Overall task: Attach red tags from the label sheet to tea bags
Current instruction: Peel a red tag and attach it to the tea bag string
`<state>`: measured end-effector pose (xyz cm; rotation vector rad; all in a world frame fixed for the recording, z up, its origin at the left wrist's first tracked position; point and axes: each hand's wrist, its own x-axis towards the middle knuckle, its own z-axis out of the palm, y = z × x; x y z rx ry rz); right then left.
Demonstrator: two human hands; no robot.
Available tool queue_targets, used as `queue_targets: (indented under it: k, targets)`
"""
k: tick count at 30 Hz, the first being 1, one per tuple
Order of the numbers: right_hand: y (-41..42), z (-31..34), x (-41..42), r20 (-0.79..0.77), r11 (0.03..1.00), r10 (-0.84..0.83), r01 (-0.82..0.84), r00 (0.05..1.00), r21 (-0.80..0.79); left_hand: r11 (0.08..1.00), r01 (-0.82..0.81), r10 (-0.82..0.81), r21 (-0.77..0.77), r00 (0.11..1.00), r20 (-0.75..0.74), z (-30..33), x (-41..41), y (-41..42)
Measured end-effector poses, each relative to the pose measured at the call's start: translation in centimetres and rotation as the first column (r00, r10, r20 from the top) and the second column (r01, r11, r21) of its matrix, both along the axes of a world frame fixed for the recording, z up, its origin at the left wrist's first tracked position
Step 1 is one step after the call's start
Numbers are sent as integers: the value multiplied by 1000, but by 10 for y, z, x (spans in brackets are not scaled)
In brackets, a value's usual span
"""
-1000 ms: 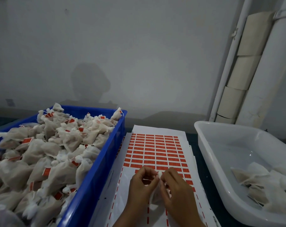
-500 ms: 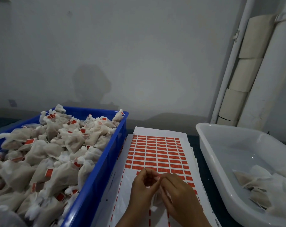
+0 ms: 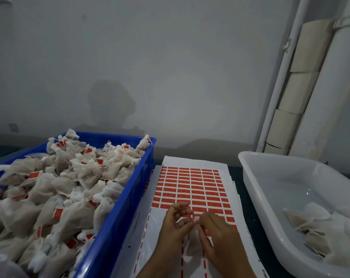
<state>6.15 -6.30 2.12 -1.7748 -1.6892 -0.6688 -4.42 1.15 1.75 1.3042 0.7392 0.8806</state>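
Over the near end of the label sheet [image 3: 190, 189], whose long axis runs away from the person, the left hand [image 3: 175, 225] and right hand [image 3: 220, 237] pinch the top of a white tea bag [image 3: 192, 243] with curled fingers; the bag hangs lengthwise toward the person. The blue crate [image 3: 118, 217] at left is heaped with tagged tea bags [image 3: 55, 197]. The white tub [image 3: 270, 197] at right holds a few untagged bags [image 3: 310, 227].
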Motion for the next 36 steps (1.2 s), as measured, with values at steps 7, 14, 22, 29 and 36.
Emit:
queue_targets:
  k: [7, 14, 22, 29, 36]
  targets:
    - [-1, 1, -3, -188, 999, 53, -52, 981, 6, 979, 65, -53, 192, 997, -63, 0, -2, -4]
    - [-2, 6, -7, -189, 999, 40, -37, 981, 17, 943, 10, 22, 334, 995, -93, 2, -1, -9]
    - [-2, 7, -8, -184, 997, 16, -2, 983, 76, 947, 3, 29, 321, 995, -96, 1, -2, -8]
    - [-1, 9, -8, -563, 996, 51, -84, 825, -33, 956, 15, 11, 293, 996, -87, 1, -1, -7]
    - [4, 5, -5, -916, 964, 46, -258, 398, -64, 965, 57, -37, 257, 996, -81, 2, -2, -7]
